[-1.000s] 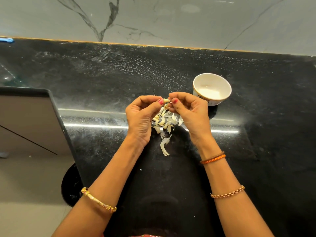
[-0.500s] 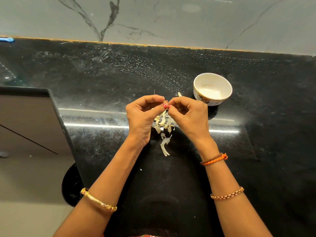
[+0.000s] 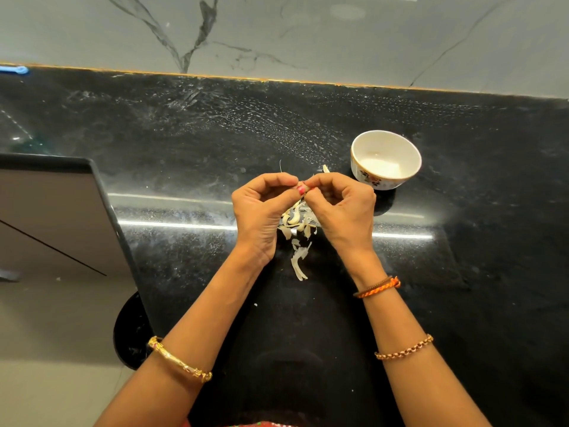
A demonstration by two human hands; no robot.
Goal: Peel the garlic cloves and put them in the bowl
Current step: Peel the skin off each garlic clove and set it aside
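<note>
Item: left hand (image 3: 261, 211), fingers curled, thumb and forefinger pinching a garlic clove (image 3: 303, 190) — the clove was almost wholly hidden between the fingertips, so whether skin remained on it could not be told.

Item: right hand (image 3: 341, 211), likewise curled, its thumb and forefinger pinching the same clove from the other side; both hands met above the counter, tips touching.

Item: garlic peels (image 3: 297, 229), a pale loose heap lying on the black countertop (image 3: 184, 149) directly beneath and between the two hands, with one longer strip trailing toward the person.

Item: bowl (image 3: 385, 158), white with a small floral motif on its wall — stood upright on the counter, just beyond and to the right of the right hand, not touched by it. Its inside appeared white; no cloves could be made out in it.

Item: marble-patterned wall (image 3: 308, 35) behind the counter.
</note>
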